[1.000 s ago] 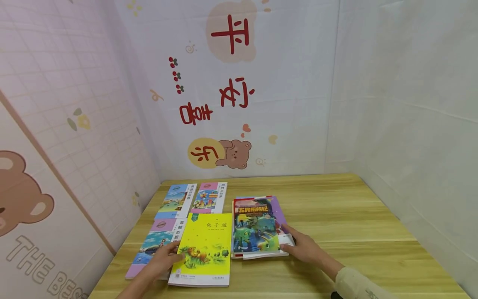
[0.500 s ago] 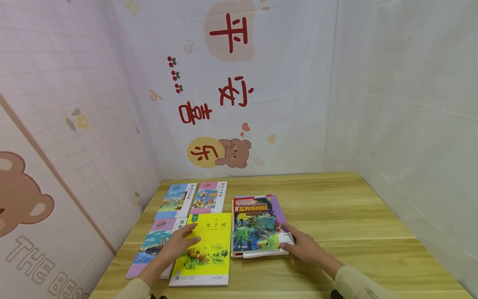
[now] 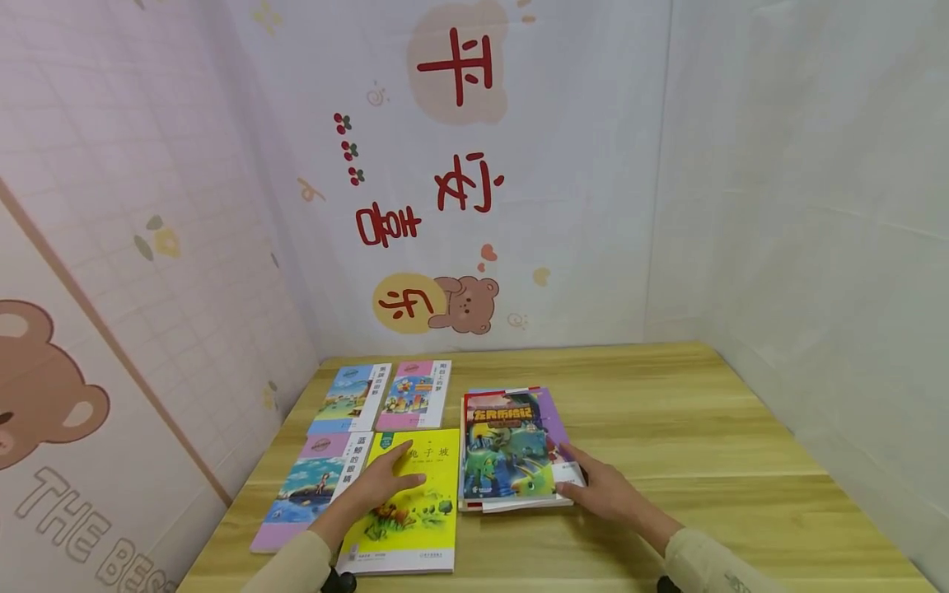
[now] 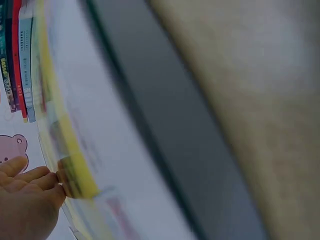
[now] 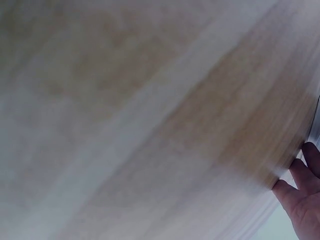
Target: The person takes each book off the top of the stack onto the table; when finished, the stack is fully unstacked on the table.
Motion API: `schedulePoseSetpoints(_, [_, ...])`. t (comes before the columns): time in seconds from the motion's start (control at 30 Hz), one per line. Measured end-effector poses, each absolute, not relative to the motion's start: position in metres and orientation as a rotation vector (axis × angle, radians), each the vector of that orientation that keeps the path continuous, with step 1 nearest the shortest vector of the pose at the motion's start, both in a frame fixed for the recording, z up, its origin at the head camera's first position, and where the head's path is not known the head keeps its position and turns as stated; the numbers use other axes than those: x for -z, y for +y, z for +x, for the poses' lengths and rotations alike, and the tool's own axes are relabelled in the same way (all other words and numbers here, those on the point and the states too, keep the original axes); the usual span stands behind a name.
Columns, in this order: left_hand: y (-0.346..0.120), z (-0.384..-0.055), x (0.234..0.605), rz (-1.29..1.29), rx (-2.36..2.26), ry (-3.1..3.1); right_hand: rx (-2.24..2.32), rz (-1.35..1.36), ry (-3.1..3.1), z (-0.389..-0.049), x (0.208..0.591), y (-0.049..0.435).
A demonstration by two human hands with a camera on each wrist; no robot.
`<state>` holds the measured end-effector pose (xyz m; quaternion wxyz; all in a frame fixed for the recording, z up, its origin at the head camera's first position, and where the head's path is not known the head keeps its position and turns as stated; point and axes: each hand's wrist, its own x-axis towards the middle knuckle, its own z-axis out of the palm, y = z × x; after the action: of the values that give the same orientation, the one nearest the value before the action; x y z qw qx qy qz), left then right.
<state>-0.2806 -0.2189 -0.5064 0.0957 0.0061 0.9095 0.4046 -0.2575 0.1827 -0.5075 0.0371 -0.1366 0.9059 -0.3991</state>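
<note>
My left hand (image 3: 381,482) lies over a yellow picture book (image 3: 415,539) in the head view, its index finger and thumb extended and apart across the cover. In the left wrist view the fingertips (image 4: 52,180) are at the book's yellow cover (image 4: 82,172). To its right is an uneven stack of books with a dinosaur-covered book (image 3: 507,453) on top and a purple book (image 3: 552,424) jutting out. My right hand (image 3: 608,492) touches that stack's right edge, thumb and index finger spread. Its other fingertips (image 5: 295,167) show low in the right wrist view.
A blue-covered book (image 3: 344,399) and a pink one (image 3: 410,397) lie at the table's back left. A pink-and-blue book (image 3: 311,492) sits left of the yellow one, partly beneath the left forearm. Wood-grain tabletop (image 3: 712,436) extends rightward, with white printed curtains (image 3: 586,206) behind.
My left hand has left the yellow book's left edge and moved right and up over its cover. The yellow book has shifted slightly toward me. The right hand stays at the stack.
</note>
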Motion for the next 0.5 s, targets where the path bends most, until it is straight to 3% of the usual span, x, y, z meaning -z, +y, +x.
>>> schedulePoseSetpoints(0.5, [-0.2131, -0.2779, 0.4987, 0.092, -1.494, 2.596, 1.22, -0.388, 2.791, -0.2571, 0.5076, 0.1796])
